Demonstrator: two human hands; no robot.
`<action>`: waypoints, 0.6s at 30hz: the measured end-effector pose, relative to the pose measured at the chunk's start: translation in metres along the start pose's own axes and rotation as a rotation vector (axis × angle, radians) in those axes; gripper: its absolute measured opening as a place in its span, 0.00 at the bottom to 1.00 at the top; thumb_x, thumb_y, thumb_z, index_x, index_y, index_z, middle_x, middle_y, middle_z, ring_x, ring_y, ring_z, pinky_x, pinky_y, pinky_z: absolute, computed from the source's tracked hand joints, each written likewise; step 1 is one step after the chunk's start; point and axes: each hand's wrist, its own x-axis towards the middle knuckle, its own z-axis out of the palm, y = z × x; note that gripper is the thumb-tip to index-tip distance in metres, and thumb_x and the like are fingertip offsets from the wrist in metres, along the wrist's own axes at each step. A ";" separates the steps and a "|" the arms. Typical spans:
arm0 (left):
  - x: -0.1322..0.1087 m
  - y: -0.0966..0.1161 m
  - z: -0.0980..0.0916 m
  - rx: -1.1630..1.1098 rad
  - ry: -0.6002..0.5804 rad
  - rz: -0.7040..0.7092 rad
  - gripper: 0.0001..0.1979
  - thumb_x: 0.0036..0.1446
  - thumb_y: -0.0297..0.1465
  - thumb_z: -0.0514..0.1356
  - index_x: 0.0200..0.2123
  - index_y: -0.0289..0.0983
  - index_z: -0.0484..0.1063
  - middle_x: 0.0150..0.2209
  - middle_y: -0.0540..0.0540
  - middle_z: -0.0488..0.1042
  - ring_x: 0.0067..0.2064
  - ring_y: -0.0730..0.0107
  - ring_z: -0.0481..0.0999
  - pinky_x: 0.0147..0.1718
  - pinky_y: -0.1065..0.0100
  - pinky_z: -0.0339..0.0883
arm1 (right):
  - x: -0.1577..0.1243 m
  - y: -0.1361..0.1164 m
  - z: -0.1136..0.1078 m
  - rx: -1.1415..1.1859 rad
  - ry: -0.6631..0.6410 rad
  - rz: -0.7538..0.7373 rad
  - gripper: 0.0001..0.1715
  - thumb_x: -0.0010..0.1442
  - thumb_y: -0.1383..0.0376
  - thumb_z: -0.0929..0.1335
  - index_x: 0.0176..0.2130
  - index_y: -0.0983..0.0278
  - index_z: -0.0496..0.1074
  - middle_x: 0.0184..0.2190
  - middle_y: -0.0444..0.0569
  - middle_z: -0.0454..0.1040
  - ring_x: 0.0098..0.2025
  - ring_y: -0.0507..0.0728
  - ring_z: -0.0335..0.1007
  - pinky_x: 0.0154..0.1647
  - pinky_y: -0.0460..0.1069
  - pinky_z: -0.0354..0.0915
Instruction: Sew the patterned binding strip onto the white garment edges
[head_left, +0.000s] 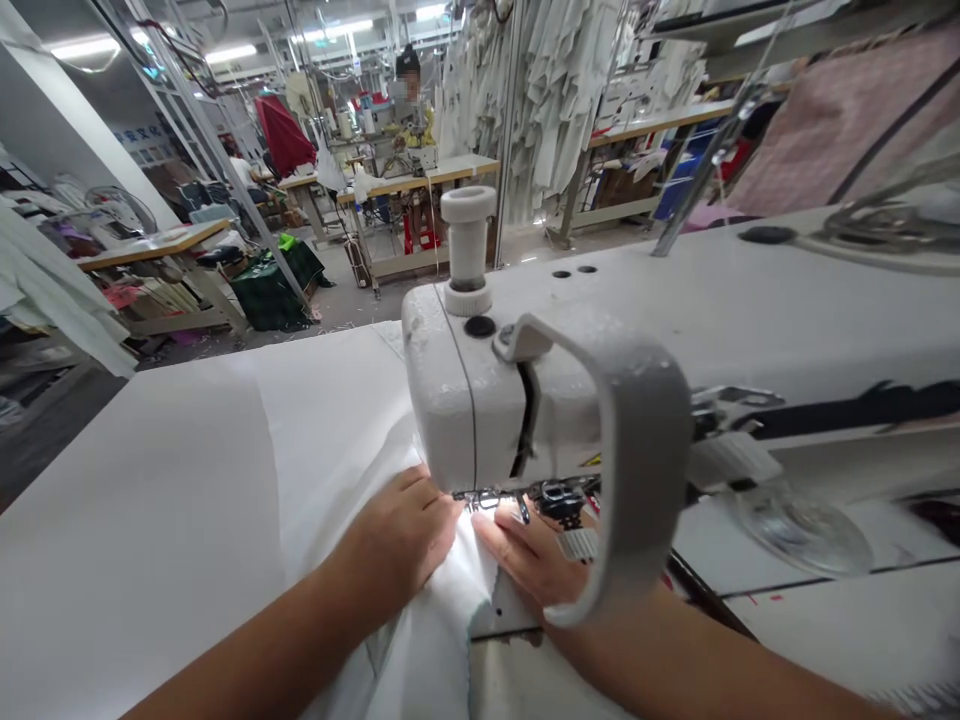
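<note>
Under the front end of the sewing machine, white cloth lies beneath the left fingers and runs between both hands toward the near edge of the table. The left hand rests palm down on it, fingers bent and drawn together; whether they pinch a fold, I cannot tell. The right hand reaches in behind the curved guard, fingers fairly straight, tips by the cloth's right side; its grip is unclear too. Both forearms slant inward from the near corners. Past the table's far edge, white garments hang near another workbench, with a person behind it.
</note>
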 end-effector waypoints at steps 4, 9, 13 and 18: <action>0.000 -0.001 0.002 0.013 0.028 0.019 0.08 0.63 0.25 0.52 0.35 0.38 0.70 0.29 0.47 0.74 0.33 0.66 0.74 0.36 0.64 0.71 | 0.001 0.000 -0.008 0.011 0.016 0.021 0.26 0.59 0.74 0.62 0.56 0.62 0.67 0.49 0.54 0.75 0.49 0.65 0.69 0.43 0.57 0.67; 0.002 -0.001 -0.003 0.028 -0.022 0.032 0.07 0.63 0.25 0.52 0.37 0.36 0.70 0.30 0.46 0.74 0.32 0.66 0.72 0.32 0.66 0.70 | 0.020 0.002 -0.020 0.092 -0.102 0.000 0.15 0.62 0.73 0.62 0.46 0.64 0.72 0.35 0.52 0.75 0.35 0.59 0.68 0.35 0.54 0.63; 0.001 -0.001 -0.006 0.022 -0.019 0.038 0.07 0.64 0.24 0.53 0.42 0.35 0.70 0.38 0.44 0.77 0.40 0.63 0.74 0.39 0.64 0.72 | 0.026 0.002 -0.026 0.162 -0.150 -0.022 0.12 0.61 0.74 0.62 0.41 0.65 0.72 0.32 0.50 0.73 0.33 0.58 0.65 0.36 0.54 0.61; 0.011 0.002 -0.005 -0.001 0.028 0.046 0.09 0.64 0.25 0.51 0.40 0.35 0.71 0.38 0.44 0.77 0.42 0.64 0.75 0.41 0.62 0.74 | 0.025 0.001 -0.030 0.187 -0.103 0.000 0.14 0.58 0.76 0.63 0.44 0.68 0.72 0.31 0.50 0.74 0.33 0.58 0.65 0.34 0.54 0.63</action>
